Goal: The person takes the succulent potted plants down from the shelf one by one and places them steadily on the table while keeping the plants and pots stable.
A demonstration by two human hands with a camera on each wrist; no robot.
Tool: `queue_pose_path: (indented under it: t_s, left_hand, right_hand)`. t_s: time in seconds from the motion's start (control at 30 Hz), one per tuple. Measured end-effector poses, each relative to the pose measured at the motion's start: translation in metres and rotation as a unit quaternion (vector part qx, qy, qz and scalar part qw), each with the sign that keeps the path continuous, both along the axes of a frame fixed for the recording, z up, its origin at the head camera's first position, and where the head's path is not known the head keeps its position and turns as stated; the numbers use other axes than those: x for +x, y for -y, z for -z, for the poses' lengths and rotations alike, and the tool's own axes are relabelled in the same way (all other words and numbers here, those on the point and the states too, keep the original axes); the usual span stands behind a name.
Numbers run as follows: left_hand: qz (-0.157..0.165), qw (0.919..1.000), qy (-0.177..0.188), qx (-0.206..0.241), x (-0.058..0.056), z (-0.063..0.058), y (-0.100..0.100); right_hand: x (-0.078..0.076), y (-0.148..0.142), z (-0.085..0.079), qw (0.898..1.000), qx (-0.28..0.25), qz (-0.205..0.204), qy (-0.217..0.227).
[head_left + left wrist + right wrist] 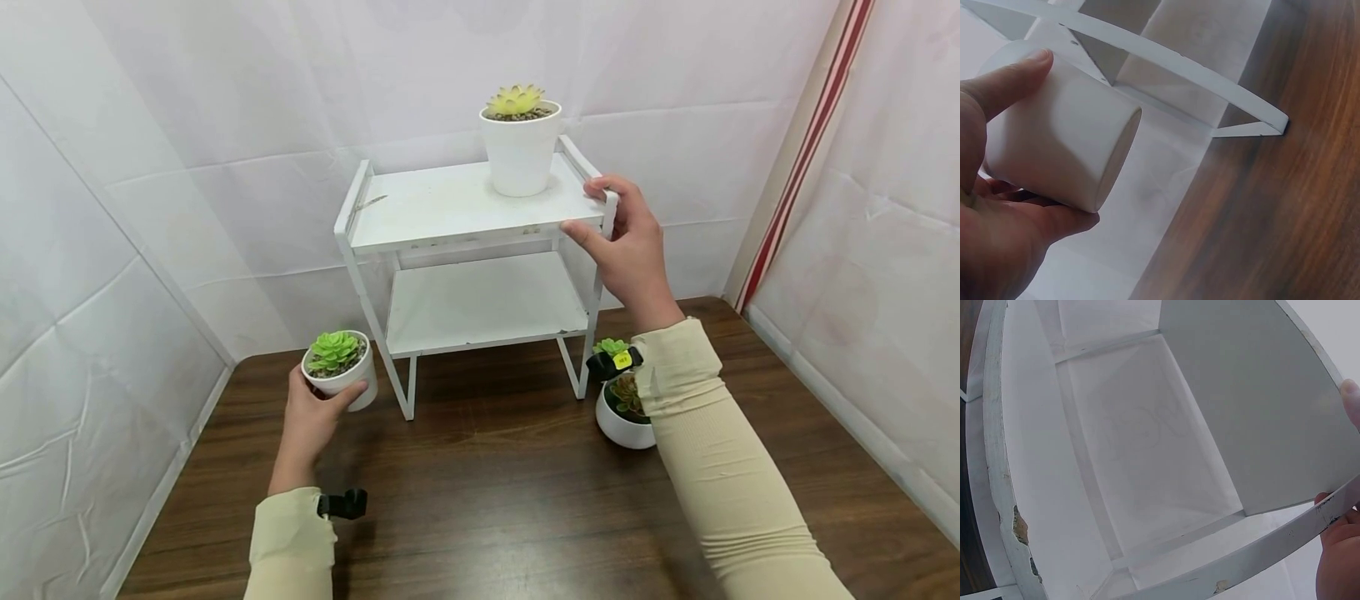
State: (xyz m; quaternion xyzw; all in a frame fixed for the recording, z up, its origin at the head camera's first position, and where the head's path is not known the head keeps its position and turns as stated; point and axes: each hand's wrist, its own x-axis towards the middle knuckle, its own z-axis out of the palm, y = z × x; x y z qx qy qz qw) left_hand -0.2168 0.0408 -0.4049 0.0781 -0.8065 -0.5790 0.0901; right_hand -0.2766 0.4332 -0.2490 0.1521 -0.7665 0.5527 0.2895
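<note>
My left hand (311,425) grips a white pot (363,383) holding a bright green succulent (333,351), left of the white two-tier shelf (431,208). In the left wrist view, thumb and fingers wrap the pot (1063,125), its base raised off the wooden table. My right hand (633,254) holds the top board's front right corner, thumb at the front edge and fingers over the side rail. The right wrist view shows that hand (1340,559) at the frame, under the board. On the top board stands a white pot (519,162) with a yellow-green succulent (516,101).
Right of the shelf, a low white bowl (624,431) with a reddish-green succulent and a green plant (611,347) are partly hidden by my right wrist. The lower board (487,300) sits above the brown table (465,500). White curtains (247,100) hang behind and beside.
</note>
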Motion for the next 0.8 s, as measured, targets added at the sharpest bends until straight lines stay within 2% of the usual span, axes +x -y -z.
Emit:
queue_pose_path:
  t_s: [0.47, 0.8]
  left_hand:
    - [0.007, 0.9994, 0.027, -0.022, -0.003, 0.012, -0.001]
    - [0.004, 0.999, 0.042, -0.013, -0.005, 0.021, 0.0]
  right_hand:
    - [-0.002, -0.001, 0.001, 1.0, 0.013, 0.009, 0.009]
    - [-0.001, 0.0, 0.001, 1.0, 0.013, 0.007, 0.009]
